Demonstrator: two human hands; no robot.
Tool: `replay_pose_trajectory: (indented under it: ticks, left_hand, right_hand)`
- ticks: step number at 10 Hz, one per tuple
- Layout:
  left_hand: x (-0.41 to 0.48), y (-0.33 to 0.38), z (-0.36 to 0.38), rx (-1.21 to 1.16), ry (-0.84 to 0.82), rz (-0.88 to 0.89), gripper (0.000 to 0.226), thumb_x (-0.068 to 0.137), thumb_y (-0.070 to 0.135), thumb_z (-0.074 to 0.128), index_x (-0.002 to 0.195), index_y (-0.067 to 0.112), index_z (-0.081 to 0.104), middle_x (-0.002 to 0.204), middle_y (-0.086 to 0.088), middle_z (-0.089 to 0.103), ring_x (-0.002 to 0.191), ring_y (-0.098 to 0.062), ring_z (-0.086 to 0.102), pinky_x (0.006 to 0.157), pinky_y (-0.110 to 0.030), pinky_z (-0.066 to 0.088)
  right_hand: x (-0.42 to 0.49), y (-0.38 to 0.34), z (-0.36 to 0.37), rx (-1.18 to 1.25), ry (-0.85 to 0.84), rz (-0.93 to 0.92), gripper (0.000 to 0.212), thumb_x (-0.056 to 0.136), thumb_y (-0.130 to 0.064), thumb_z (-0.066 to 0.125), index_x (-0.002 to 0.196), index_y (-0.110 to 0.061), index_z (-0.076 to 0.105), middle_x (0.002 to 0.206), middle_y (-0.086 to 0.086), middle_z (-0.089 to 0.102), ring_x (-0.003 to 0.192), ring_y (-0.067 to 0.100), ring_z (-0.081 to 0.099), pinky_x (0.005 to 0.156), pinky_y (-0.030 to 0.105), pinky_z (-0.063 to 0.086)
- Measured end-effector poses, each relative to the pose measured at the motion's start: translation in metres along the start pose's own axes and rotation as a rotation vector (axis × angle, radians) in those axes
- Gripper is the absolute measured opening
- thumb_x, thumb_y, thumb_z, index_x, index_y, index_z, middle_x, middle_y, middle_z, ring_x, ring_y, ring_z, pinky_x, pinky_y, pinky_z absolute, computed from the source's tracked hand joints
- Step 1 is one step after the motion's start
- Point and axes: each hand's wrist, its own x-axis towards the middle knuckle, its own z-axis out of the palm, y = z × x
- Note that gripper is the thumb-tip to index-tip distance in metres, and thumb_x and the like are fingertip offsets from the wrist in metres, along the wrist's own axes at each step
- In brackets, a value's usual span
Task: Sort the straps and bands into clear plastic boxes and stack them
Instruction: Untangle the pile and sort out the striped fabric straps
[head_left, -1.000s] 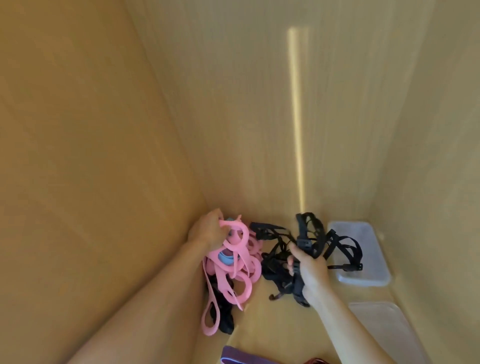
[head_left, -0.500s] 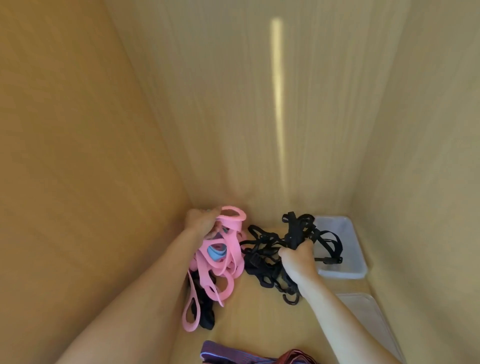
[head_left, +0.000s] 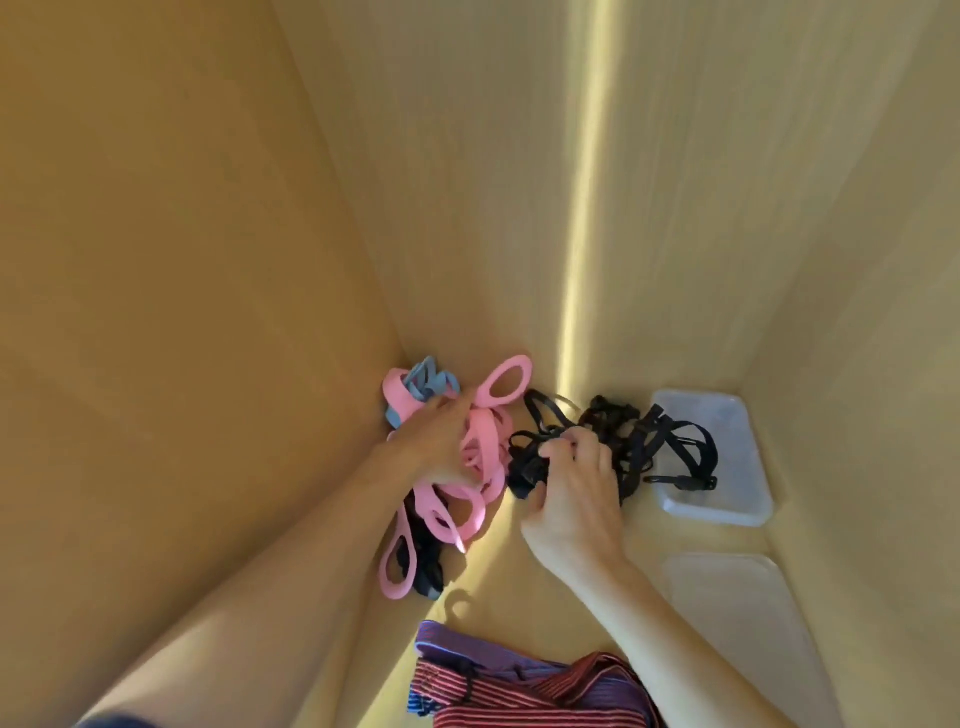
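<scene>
Pink bands lie bunched under the fingers of the left hand, which stretch fairly straight over the heap and press down on it; whether any finger hooks a loop cannot be told. One pink loop sticks up past the fingertips toward the back wall, and blue bands sit tucked in the corner just behind the hand. More pink loops trail toward the camera over a dark strap on the wooden floor.

The right hand curls its fingers round a tangle of black straps, pinching a clump of it. That tangle spreads rightward, its far loops and clips hanging over the rim of a clear plastic box in the right corner. A flat clear lid lies nearer the camera, beside the right forearm. Striped purple and red bands rest at the lower edge.
</scene>
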Motion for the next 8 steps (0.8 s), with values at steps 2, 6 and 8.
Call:
replay_pose_trajectory:
  ticks: [2,6,8]
  left_hand:
    - [0.000,-0.001,-0.007,0.268,0.036,0.053,0.102,0.080,0.032,0.081,0.158,0.024,0.017,0.159,-0.003,0.035,0.146,-0.026,0.027,0.112,-0.040,0.034]
    - [0.000,-0.011,0.011,0.282,0.112,0.036,0.090,0.083,0.024,0.077,0.155,0.020,0.024,0.154,-0.003,0.040,0.140,-0.027,0.033,0.114,-0.041,0.034]
    - [-0.003,-0.007,0.014,0.295,0.115,0.019,0.099,0.075,0.019,0.079,0.156,0.020,0.021,0.155,-0.003,0.039,0.139,-0.029,0.031,0.114,-0.044,0.035]
  right_hand:
    - [-0.034,-0.058,0.056,-0.023,-0.739,0.025,0.046,0.097,-0.054,0.048,0.108,-0.012,0.063,0.110,0.010,0.066,0.106,0.031,0.062,0.095,0.044,0.048]
    - [-0.029,-0.010,0.054,0.150,-0.798,0.024,0.050,0.081,-0.051,0.068,0.060,-0.013,0.043,0.058,-0.003,0.043,0.054,0.017,0.037,0.051,0.032,0.035]
    - [-0.021,0.026,-0.012,0.243,-0.818,0.053,0.047,0.072,-0.060,0.072,0.076,-0.013,0.067,0.071,0.007,0.064,0.058,0.014,0.053,0.057,0.032,0.040]
